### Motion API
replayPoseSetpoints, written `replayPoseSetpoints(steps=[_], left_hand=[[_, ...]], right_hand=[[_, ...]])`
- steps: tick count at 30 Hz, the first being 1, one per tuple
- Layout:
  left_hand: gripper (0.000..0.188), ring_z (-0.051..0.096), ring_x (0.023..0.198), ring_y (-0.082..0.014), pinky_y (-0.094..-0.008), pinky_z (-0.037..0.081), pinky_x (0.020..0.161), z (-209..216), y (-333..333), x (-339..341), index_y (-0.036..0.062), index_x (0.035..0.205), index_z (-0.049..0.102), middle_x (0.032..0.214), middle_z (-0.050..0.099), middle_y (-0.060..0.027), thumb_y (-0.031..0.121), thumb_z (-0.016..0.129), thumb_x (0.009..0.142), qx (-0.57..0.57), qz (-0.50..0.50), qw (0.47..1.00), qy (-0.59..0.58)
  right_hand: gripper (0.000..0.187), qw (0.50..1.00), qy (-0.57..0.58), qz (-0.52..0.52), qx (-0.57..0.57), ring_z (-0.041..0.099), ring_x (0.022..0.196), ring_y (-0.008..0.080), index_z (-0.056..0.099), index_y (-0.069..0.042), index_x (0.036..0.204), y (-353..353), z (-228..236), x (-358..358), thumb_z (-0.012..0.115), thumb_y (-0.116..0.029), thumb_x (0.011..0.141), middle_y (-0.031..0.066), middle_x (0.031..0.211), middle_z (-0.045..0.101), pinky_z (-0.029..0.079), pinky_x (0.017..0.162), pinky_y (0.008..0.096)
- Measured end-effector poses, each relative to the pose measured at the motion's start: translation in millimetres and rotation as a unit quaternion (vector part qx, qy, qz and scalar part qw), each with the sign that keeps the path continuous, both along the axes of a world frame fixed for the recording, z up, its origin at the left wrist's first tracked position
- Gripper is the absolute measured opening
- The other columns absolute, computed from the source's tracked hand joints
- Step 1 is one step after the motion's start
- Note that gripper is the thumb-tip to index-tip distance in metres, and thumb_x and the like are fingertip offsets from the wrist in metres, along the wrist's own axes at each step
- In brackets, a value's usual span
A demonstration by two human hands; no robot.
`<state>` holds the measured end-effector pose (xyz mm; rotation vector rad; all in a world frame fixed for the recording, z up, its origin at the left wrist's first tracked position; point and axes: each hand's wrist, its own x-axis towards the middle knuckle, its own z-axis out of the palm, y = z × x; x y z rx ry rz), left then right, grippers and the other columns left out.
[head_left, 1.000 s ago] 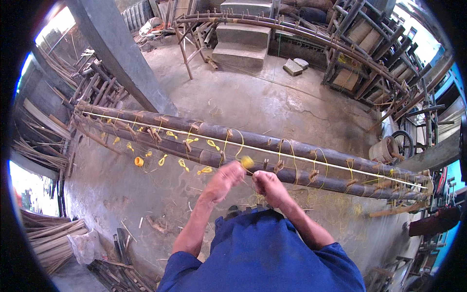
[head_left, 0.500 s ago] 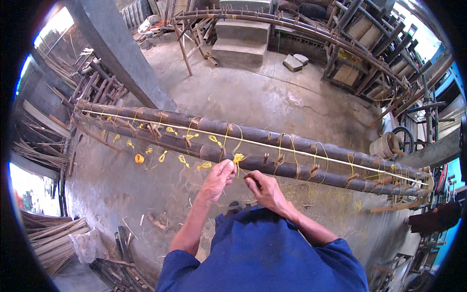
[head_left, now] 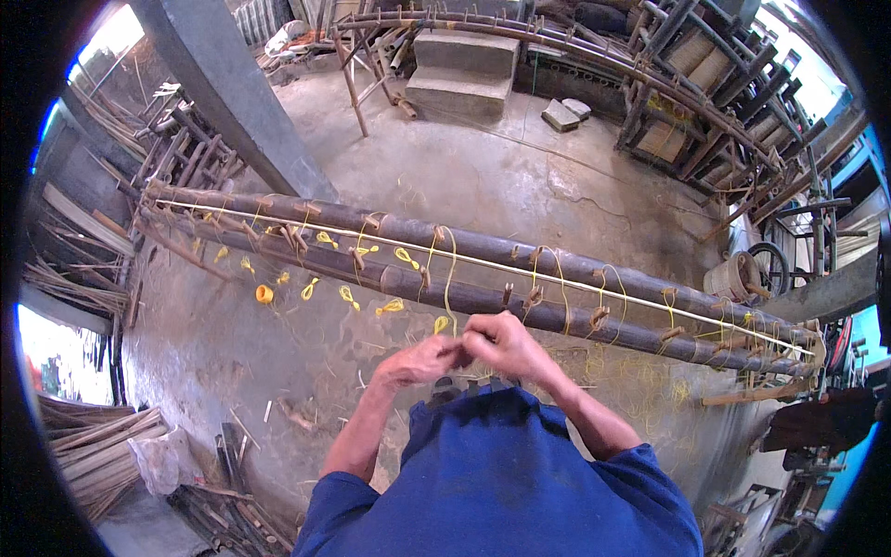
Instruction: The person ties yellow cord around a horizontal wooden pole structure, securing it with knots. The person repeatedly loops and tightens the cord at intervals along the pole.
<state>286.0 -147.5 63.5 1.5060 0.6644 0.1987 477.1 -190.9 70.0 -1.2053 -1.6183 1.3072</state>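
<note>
My left hand (head_left: 422,361) and my right hand (head_left: 508,346) meet just in front of the near dark pole, both with fingers closed. A yellow cord (head_left: 449,283) loops over the poles and runs down to where my fingers meet. Its small tied bundle (head_left: 441,325) hangs just above my left fingers. The left fingers close on this cord; whatever the right fingers pinch is hidden. Two long dark poles, the far one (head_left: 483,243) and the near one (head_left: 455,294), lie side by side, with a thin pale strip (head_left: 492,264) stretched along them. Wooden pegs (head_left: 532,299) sit along the near pole.
Several yellow cord bundles (head_left: 349,297) hang left of my hands, near a yellow-orange roll (head_left: 264,294). A concrete pillar (head_left: 232,102) stands beyond the poles at left. Concrete steps (head_left: 459,88) and a second pole frame (head_left: 557,44) stand farther back. Split strips (head_left: 102,459) lie at lower left.
My right hand has moved up and left to meet my left hand. The left hand has turned and lowered slightly. The yellow bundle now hangs lower, clear of the near pole, its cord drawn toward me.
</note>
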Motion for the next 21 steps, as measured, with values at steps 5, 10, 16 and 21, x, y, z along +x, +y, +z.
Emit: replayPoseSetpoints(steps=[5,10,16,21], left_hand=[[0.023,0.034,0.058,-0.0058,-0.0235,0.032,0.053,-20,7,4,0.0104,0.087,0.053,0.067,0.039,0.0060,0.030,0.048,0.099,-0.163,0.252,0.939,-0.170],[0.026,0.037,0.061,-0.0076,-0.0244,0.034,0.057,-3,-8,-5,0.0070,0.084,0.056,0.068,0.046,0.0039,0.026,0.047,0.100,0.023,-0.059,0.997,0.049],[0.026,0.057,0.082,-0.0135,-0.0275,0.046,0.069,-47,-24,2,0.0054,0.107,0.061,0.090,0.058,-0.0010,0.027,0.048,0.100,-0.162,0.318,0.922,-0.151],[0.023,0.058,0.095,-0.0174,-0.0304,0.049,0.081,-44,-42,10,0.0023,0.112,0.058,0.105,0.056,-0.0107,0.019,0.049,0.099,0.083,0.276,0.954,-0.081]], right_hand=[[0.022,0.989,0.092,-0.118,-0.021,0.047,0.058,0.0059,0.060,-0.007,0.078,-7,-26,-9,0.057,-0.022,0.093,0.0001,0.065,0.056,0.033,0.056,0.0232],[0.025,0.979,0.125,-0.016,-0.158,0.042,0.054,0.0091,0.055,-0.009,0.071,0,-35,-6,0.056,-0.021,0.093,-0.0034,0.059,0.047,0.032,0.054,0.0259],[0.010,0.968,-0.083,-0.171,0.162,0.062,0.081,0.0313,0.061,-0.003,0.095,-21,-7,-21,0.059,-0.005,0.086,0.0156,0.084,0.061,0.047,0.080,0.0380],[0.026,0.975,-0.119,-0.021,0.186,0.060,0.100,0.0331,0.060,-0.003,0.111,-4,2,-3,0.060,-0.011,0.086,0.0195,0.110,0.060,0.050,0.081,0.0405]])
